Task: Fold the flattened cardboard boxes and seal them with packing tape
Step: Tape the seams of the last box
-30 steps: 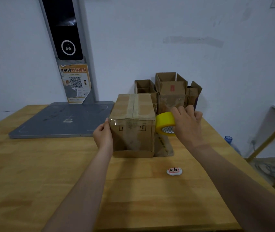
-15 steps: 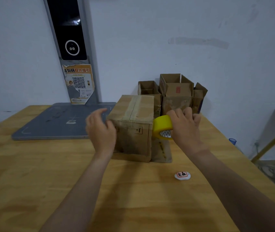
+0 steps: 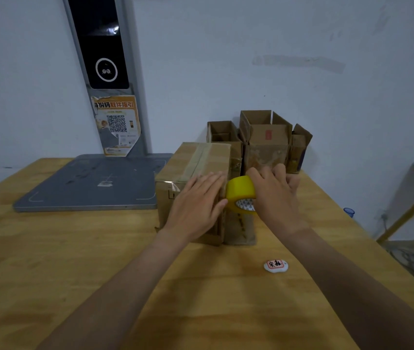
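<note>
A closed brown cardboard box (image 3: 195,162) stands on the wooden table (image 3: 49,261), with a strip of clear tape along its top seam. My left hand (image 3: 197,207) lies flat with straight fingers against the box's near face. My right hand (image 3: 274,198) grips a yellow roll of packing tape (image 3: 240,192) at the box's right near corner. A stretch of tape hangs from the roll down to the table beside the box.
Several open cardboard boxes (image 3: 266,140) stand against the wall behind. A grey scale platform (image 3: 94,183) with an upright post lies at the left. A small white tag (image 3: 275,265) sits on the table near my right forearm. The table's right edge drops to a shelf.
My left hand left the box's left edge, lifted, and now presses flat on its near face. The box has turned slightly. My right hand keeps the tape roll at the corner.
</note>
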`<state>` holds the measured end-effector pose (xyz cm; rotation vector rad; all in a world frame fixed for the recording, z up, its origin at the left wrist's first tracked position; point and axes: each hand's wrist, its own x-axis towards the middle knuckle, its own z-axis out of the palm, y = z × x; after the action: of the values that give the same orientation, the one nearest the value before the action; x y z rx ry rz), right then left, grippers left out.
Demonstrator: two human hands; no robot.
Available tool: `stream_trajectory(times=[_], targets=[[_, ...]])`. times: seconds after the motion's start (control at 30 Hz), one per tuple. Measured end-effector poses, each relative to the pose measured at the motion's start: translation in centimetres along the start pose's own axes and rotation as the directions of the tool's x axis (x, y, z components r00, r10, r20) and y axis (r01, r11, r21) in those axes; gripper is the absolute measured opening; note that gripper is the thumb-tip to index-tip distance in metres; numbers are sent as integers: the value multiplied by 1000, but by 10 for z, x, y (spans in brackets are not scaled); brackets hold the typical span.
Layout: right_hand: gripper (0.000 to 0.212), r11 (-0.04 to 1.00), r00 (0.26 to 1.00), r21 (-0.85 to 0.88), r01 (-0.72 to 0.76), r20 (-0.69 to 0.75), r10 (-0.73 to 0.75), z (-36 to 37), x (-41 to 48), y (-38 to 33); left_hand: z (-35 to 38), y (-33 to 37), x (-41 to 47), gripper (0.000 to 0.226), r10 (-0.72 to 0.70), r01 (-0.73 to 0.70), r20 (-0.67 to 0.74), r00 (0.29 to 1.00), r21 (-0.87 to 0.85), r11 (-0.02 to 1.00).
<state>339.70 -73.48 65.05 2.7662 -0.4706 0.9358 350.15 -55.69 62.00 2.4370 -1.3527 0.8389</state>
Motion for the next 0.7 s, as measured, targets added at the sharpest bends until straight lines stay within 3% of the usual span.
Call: stream_trajectory(times=[0.2, 0.33, 0.43, 0.5, 0.57, 0.7], targets=[[59, 1000, 1000, 6, 14, 13, -14, 4, 3, -4, -16, -45, -9, 74, -140, 140, 6, 990, 10, 990], [60, 1000, 1000, -10, 15, 18, -15, 4, 3, -8, -20, -86, -18, 78, -323, 327, 73, 944, -69, 942], [59, 1000, 1000, -23, 13, 13, -13, 5, 2, -9, -18, -95, -23, 88, -498, 536, 196, 844, -320, 781], [58, 1000, 1000, -26, 17, 16, -17, 4, 2, -9, -13, -97, -20, 76, -581, 597, 197, 790, -461, 656], [57, 1000, 1000, -26, 14, 21, -13, 4, 2, -10, -7, -103, -14, 59, -637, 644, 229, 736, -528, 554], [52, 999, 1000, -30, 12, 10, -11, 5, 1, -11, -4, -107, -17, 78, -630, 741, 442, 638, -576, 346]])
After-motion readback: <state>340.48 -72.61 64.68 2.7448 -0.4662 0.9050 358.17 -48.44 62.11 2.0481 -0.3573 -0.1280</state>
